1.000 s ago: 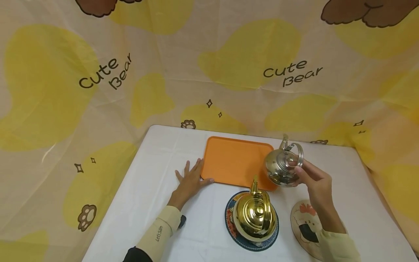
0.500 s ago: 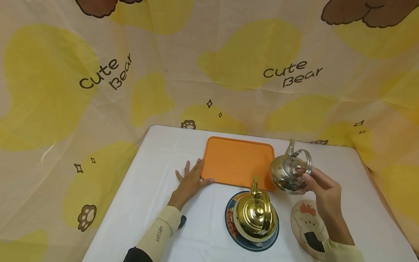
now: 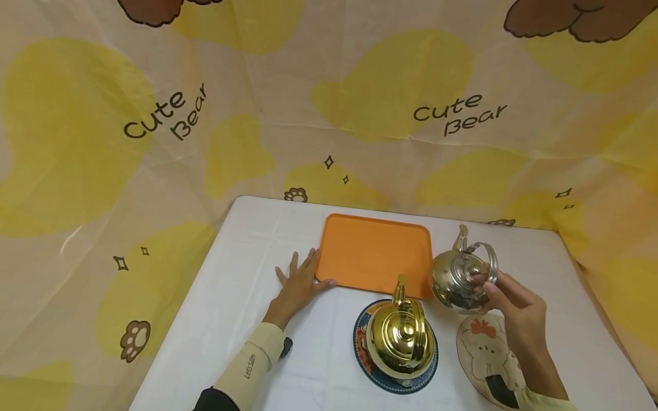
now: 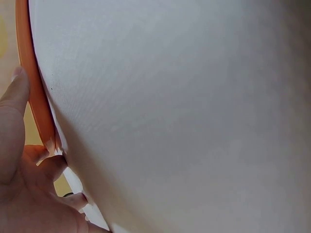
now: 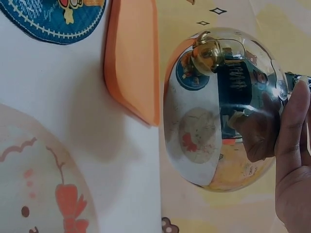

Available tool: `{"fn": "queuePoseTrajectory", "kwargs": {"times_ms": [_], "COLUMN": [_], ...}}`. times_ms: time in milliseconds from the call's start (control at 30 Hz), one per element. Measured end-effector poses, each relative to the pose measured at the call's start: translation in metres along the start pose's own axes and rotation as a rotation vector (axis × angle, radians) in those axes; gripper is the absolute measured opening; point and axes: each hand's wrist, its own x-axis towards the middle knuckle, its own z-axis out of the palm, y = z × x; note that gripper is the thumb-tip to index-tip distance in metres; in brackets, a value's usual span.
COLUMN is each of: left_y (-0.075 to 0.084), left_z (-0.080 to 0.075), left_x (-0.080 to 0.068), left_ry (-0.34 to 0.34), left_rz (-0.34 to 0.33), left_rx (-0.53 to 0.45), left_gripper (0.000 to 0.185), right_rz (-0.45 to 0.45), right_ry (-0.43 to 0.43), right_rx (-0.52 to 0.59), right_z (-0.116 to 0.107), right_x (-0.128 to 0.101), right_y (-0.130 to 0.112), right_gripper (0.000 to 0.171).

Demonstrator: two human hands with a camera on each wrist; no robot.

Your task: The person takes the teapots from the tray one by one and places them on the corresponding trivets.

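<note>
My right hand (image 3: 521, 317) grips the handle of a shiny silver teapot (image 3: 457, 282) and holds it off the table, just past the right edge of an orange tray (image 3: 375, 254). In the right wrist view the teapot's round body (image 5: 223, 107) mirrors the table. With fingers spread, my left hand (image 3: 295, 291) rests at the tray's left front corner; the left wrist view has its fingers against the orange rim (image 4: 36, 82). A gold teapot (image 3: 401, 337) stands upright on a round blue patterned coaster (image 3: 362, 365) in front of the tray.
A round beige coaster (image 3: 478, 354) with a cartoon face lies at the front right, partly under my right forearm. White cloth covers the table (image 3: 257, 240). Behind it hangs a yellow patterned curtain (image 3: 360, 85).
My right hand has carried the silver teapot right and toward me, from over the tray's right edge to beside it. The left hand, tray and gold teapot have stayed put.
</note>
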Motion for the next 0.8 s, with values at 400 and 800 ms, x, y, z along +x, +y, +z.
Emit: {"fn": "queuePoseTrajectory", "kwargs": {"times_ms": [400,800], "left_y": [0.001,0.001], "left_z": [0.000,0.000], "left_x": [-0.001,0.000], "left_ry": [0.004,-0.009], "left_rz": [0.001,-0.005], "left_rx": [0.011,0.029], "left_gripper": [0.099,0.100], "right_rz": [-0.116,-0.115], "right_ry": [-0.052,-0.024], "right_rx": [0.121,0.195], "right_z": [-0.007,-0.011], "right_x": [-0.010,-0.022], "right_y": [0.001,-0.003], "right_gripper": [0.029,0.030]}}
